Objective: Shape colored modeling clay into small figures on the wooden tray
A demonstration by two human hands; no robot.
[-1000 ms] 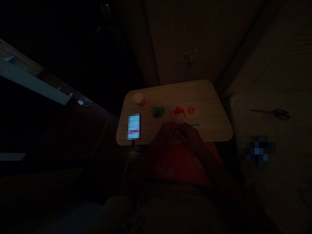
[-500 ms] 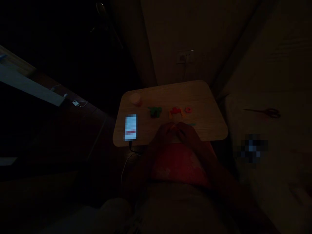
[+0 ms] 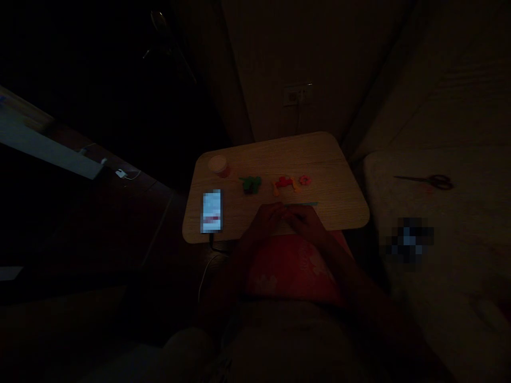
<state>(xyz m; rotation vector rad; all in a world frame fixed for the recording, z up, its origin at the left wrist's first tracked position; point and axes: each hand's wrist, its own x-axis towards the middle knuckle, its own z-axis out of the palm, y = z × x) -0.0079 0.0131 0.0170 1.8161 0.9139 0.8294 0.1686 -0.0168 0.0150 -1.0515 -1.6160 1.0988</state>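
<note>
Left hand [image 3: 268, 218], right hand [image 3: 306, 221] drawn back, showing more of one teal stick [image 3: 305, 204]; cannot tell either grip.

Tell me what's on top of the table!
A phone, a tub, a green piece, a red-orange piece, a pink ring and a strip are on the table. The left hand and right hand hide what's under them.

2 hands [image 3: 285, 218] together at edge of wooden table [image 3: 343, 197].
</note>
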